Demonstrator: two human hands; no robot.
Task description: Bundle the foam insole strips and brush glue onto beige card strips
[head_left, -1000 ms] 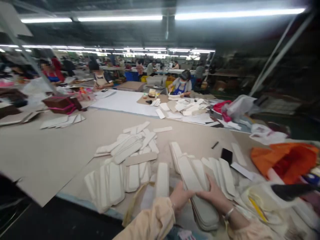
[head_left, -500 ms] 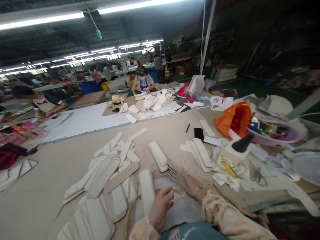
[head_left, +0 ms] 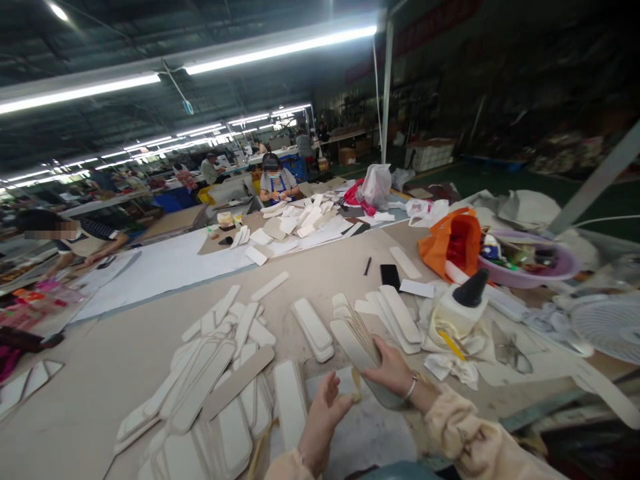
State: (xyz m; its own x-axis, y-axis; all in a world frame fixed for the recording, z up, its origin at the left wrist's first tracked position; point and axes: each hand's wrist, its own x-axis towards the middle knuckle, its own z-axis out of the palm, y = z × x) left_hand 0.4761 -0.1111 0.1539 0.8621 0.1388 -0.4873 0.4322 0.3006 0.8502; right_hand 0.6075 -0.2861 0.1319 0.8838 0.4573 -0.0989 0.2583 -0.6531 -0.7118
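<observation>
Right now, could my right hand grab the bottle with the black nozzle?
Probably not as things stand: your right hand is holding a bunch of long strips. Otherwise the way to the bottle looks fairly open, with just crumpled white paper lying low in front of it.

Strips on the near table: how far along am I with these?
Roughly midway, at a guess. Perhaps done: the small stack, lying neatly aligned. In hand: the right hand holds a fanned bundle, while the left hand is open and empty. Probably left: the loose pile, its strips lying crisscross. Which piles are finished, I cannot tell for sure.
</observation>
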